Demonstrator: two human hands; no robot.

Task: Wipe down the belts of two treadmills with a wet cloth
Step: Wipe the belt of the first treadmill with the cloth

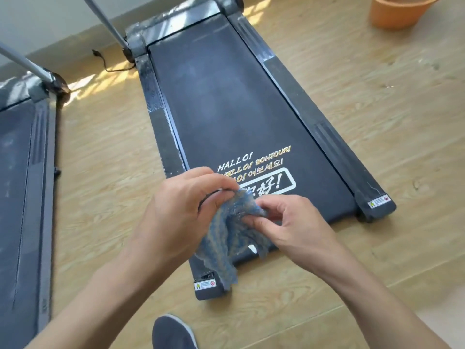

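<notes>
A blue and tan striped cloth (232, 238) hangs in the air over the near end of the middle treadmill. My left hand (183, 212) pinches its top edge from the left. My right hand (286, 222) grips it from the right, fingers curled into the fabric. Below lies the dark belt (226, 96) of that treadmill, dusty with pale smears and printed with gold and white greetings. A second treadmill's belt (15, 172) shows at the left edge, also dusty.
An orange plastic bucket (400, 11) stands at the top right on the wooden floor (377, 96). Grey handrail posts (105, 23) rise at the treadmills' far ends. A black power cable (105, 64) lies near the wall. My grey shoe (173, 333) is at the bottom.
</notes>
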